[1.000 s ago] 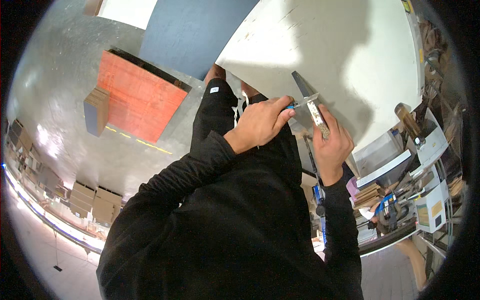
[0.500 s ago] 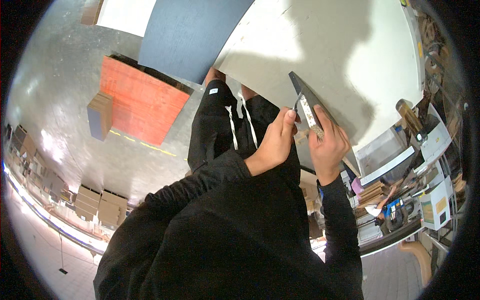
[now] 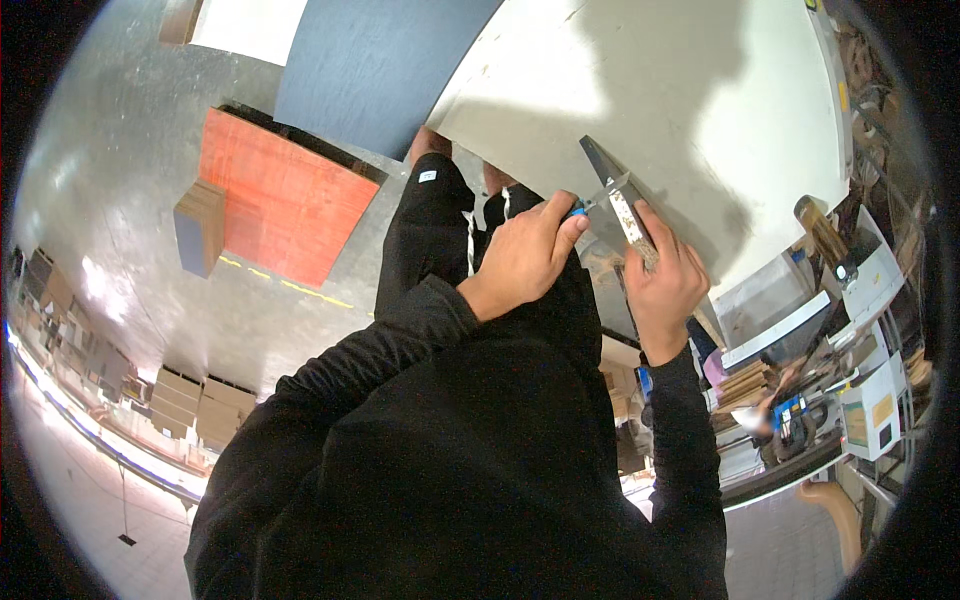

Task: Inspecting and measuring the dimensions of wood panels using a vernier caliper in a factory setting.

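Observation:
My left hand (image 3: 525, 245) is closed round a bladed tool (image 3: 606, 192) with a bit of blue handle showing at the thumb. Its thin metal blade lies against the edge of a narrow dark board (image 3: 600, 162). That edge carries a patchy white and brown layer, and close to my fingers it looks rough and speckled. With fingers along its far side, my right hand (image 3: 668, 285) grips the board's near end and holds it tilted over a large pale tabletop (image 3: 530, 120). The rest of the tool's handle is hidden in my left fist.
A dark blue-grey panel (image 3: 375, 75) borders the tabletop on the left. Beyond it, an orange-red board (image 3: 290, 200) lies low, with a brown block (image 3: 200, 225) on its edge. On the right are a brown bottle (image 3: 825, 235), a white tray (image 3: 775, 335) and a cluttered bench.
My left hand has moved left and slightly down, turning so its back shows and the blue handle appears. The tool's blade now crosses the board's edge. The board has shifted slightly in my right hand.

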`<move>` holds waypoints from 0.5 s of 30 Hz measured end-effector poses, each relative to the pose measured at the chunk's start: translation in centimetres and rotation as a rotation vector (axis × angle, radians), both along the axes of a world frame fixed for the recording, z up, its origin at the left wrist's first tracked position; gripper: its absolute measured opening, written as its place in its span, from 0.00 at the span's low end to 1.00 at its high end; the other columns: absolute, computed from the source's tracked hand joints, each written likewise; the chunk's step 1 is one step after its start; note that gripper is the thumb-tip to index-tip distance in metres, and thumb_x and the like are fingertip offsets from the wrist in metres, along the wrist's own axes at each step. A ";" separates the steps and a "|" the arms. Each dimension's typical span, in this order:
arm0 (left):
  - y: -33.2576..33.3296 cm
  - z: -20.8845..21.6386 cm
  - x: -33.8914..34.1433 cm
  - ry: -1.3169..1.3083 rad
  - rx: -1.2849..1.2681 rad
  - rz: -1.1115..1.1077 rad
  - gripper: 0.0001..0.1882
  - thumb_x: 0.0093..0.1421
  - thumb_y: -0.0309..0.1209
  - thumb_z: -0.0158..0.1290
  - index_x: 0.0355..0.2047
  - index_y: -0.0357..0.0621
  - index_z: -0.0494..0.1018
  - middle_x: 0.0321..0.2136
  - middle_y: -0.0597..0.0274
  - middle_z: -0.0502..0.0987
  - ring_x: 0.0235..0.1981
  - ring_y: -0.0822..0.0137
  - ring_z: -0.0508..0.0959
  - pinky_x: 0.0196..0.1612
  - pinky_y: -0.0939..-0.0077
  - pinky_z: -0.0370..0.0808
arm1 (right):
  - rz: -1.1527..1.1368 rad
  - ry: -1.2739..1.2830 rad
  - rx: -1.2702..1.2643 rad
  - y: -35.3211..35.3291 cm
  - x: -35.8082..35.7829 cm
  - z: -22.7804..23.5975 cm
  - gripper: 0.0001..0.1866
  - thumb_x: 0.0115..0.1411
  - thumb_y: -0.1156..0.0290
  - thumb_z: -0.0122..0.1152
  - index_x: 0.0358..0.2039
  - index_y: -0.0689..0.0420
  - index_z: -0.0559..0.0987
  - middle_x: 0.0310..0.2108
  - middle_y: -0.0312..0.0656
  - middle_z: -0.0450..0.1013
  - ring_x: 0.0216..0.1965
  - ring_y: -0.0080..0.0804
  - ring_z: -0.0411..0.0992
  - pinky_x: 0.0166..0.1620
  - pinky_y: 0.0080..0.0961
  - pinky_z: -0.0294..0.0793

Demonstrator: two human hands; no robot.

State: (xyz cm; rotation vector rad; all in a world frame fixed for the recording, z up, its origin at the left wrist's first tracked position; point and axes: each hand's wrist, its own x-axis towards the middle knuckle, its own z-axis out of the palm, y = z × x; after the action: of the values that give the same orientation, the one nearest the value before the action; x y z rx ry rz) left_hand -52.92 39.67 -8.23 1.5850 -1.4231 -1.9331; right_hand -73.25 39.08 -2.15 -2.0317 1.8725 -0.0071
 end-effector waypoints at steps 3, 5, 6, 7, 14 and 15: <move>-0.5 -0.3 0.5 0.034 0.024 -0.057 0.20 0.78 0.45 0.40 0.51 0.39 0.68 0.31 0.36 0.78 0.37 0.32 0.79 0.40 0.44 0.73 | -0.003 -0.003 0.017 0.0 0.1 0.0 0.28 0.53 0.73 0.69 0.57 0.45 0.83 0.43 0.38 0.85 0.38 0.38 0.83 0.43 0.34 0.80; -0.8 -0.6 0.7 0.053 0.025 -0.078 0.21 0.78 0.46 0.39 0.51 0.39 0.68 0.31 0.36 0.78 0.38 0.32 0.79 0.40 0.44 0.73 | -0.013 -0.012 0.008 -0.1 0.1 0.0 0.28 0.53 0.73 0.69 0.57 0.45 0.83 0.43 0.38 0.85 0.38 0.38 0.83 0.43 0.34 0.80; -0.7 -0.8 0.8 0.065 0.013 -0.089 0.21 0.78 0.46 0.39 0.51 0.39 0.67 0.31 0.37 0.78 0.38 0.32 0.79 0.40 0.44 0.73 | -0.012 -0.013 0.014 0.0 0.1 0.1 0.28 0.53 0.73 0.69 0.57 0.45 0.83 0.43 0.38 0.85 0.38 0.38 0.83 0.43 0.34 0.80; -0.8 -1.1 0.8 0.077 0.002 -0.101 0.21 0.78 0.46 0.39 0.51 0.39 0.67 0.32 0.37 0.78 0.38 0.32 0.79 0.40 0.44 0.73 | -0.010 0.007 0.035 0.0 0.0 0.1 0.28 0.53 0.73 0.69 0.57 0.45 0.83 0.43 0.38 0.85 0.38 0.38 0.83 0.43 0.34 0.80; -2.0 -2.5 1.6 0.011 -0.163 -0.245 0.20 0.76 0.47 0.44 0.52 0.42 0.69 0.36 0.41 0.80 0.38 0.35 0.80 0.39 0.44 0.77 | 0.019 -0.019 0.012 -0.3 -0.3 0.4 0.28 0.53 0.75 0.69 0.57 0.46 0.83 0.43 0.39 0.85 0.37 0.39 0.83 0.42 0.35 0.80; -2.2 -2.8 1.7 0.013 -0.162 -0.246 0.20 0.76 0.47 0.44 0.52 0.42 0.69 0.36 0.41 0.80 0.38 0.35 0.80 0.39 0.44 0.77 | 0.018 -0.018 0.013 -0.3 -0.4 0.3 0.28 0.53 0.75 0.69 0.57 0.46 0.83 0.43 0.39 0.85 0.37 0.39 0.83 0.42 0.35 0.80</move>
State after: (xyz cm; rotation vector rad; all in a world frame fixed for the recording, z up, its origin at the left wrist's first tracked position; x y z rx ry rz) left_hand -51.23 37.48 -11.05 1.3782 -1.7920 -1.8929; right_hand -73.61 38.76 -1.81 -2.0329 1.8391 -0.0080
